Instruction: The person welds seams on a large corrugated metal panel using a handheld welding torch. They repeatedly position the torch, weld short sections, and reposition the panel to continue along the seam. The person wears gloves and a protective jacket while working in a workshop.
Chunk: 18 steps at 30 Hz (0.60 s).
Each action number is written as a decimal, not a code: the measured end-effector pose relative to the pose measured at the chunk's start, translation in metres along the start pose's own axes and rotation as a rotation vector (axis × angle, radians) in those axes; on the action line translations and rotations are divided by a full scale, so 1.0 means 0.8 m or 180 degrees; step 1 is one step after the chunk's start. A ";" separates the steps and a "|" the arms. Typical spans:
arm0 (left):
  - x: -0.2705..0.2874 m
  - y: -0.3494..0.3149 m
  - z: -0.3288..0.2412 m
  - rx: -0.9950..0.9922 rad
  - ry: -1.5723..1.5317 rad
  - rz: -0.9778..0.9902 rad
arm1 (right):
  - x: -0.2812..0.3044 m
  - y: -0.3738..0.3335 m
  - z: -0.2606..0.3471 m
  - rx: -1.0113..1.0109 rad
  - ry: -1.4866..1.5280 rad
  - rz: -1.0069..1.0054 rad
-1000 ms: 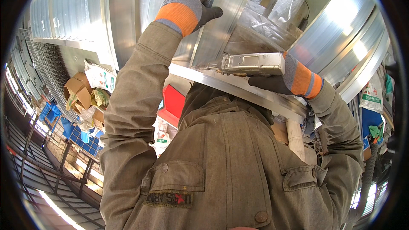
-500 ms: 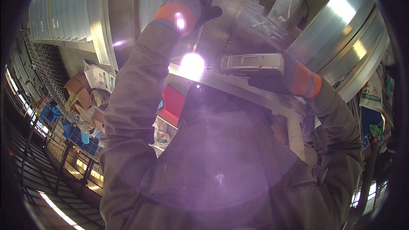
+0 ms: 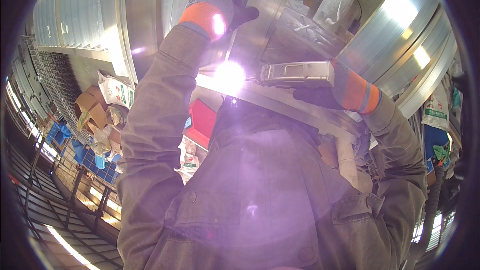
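Observation:
A welding torch [image 3: 298, 74] with a boxy grey body lies in my right hand [image 3: 345, 89], which wears a grey and orange glove. Its tip points left into a dazzling white arc [image 3: 229, 78] on a long metal bar [image 3: 285, 101]; the glare hides the joint. Above and left of the arc is my left hand [image 3: 214, 11], gloved alike, over a metal panel [image 3: 257, 15]. Its dark fingers are curled. A thin bright line runs between that glove and the arc; whether it is a rod or an edge I cannot make out.
Broad metal panels [image 3: 82, 17] fill the far left, with more shiny profiles [image 3: 400, 35] at the right. Left of my arm are a cardboard box [image 3: 91, 105] and a white printed bag [image 3: 116, 90]. A red object [image 3: 204, 122] sits below the bar. Railings [image 3: 75, 190] stand lower left.
The arc has shifted very slightly right and its glare looks brighter. My left hand has moved barely to the left; the right hand and torch have hardly moved.

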<state>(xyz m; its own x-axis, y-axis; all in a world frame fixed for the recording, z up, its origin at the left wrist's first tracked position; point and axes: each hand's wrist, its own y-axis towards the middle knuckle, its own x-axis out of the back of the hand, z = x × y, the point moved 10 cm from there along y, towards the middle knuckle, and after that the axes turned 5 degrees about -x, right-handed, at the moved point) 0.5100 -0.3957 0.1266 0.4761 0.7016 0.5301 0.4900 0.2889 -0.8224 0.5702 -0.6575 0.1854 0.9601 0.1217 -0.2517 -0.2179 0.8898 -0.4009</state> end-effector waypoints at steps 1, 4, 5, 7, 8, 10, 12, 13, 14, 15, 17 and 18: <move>-0.001 0.002 0.001 -0.0003 0.0004 0.0000 | 0.000 -0.001 0.004 0.0061 -0.0338 0.0002; -0.001 0.004 0.004 -0.0035 0.0020 -0.0076 | 0.005 -0.004 -0.002 -0.0245 -0.0044 0.0029; -0.001 0.005 0.004 -0.0031 0.0023 -0.0078 | 0.007 -0.006 0.000 -0.0260 0.0363 0.0032; -0.003 0.005 0.007 0.0020 0.0019 -0.0010 | 0.007 -0.004 -0.002 -0.0336 0.0456 -0.0010; -0.001 0.005 0.006 -0.0015 0.0055 -0.0036 | 0.008 -0.005 -0.007 -0.0472 0.0644 -0.0003; 0.001 0.003 0.004 -0.0089 0.0127 -0.0091 | 0.006 -0.006 -0.003 -0.0406 0.0209 0.0061; 0.003 0.001 0.003 -0.0159 0.0133 -0.0151 | 0.008 -0.008 -0.003 -0.0474 0.0122 0.0105; 0.003 0.001 0.003 -0.0196 0.0137 -0.0183 | 0.008 -0.009 -0.003 -0.0494 0.0093 0.0125; 0.004 0.000 0.002 -0.0232 0.0118 -0.0210 | 0.009 -0.010 -0.002 -0.0523 0.0072 0.0140; 0.004 0.000 0.002 -0.0269 0.0100 -0.0237 | 0.010 -0.010 -0.002 -0.0546 0.0053 0.0152; 0.006 -0.001 -0.001 -0.0326 0.0131 -0.0300 | 0.011 -0.011 -0.001 -0.0599 0.0035 0.0177; 0.008 -0.002 -0.003 -0.0348 0.0179 -0.0333 | 0.011 -0.012 0.000 -0.0625 0.0025 0.0195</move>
<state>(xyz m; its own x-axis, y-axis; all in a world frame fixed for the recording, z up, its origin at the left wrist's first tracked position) 0.5136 -0.3932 0.1314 0.4571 0.6330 0.6249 0.6141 0.2836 -0.7365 0.5809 -0.6647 0.1866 0.9428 0.1686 -0.2875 -0.3064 0.7780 -0.5485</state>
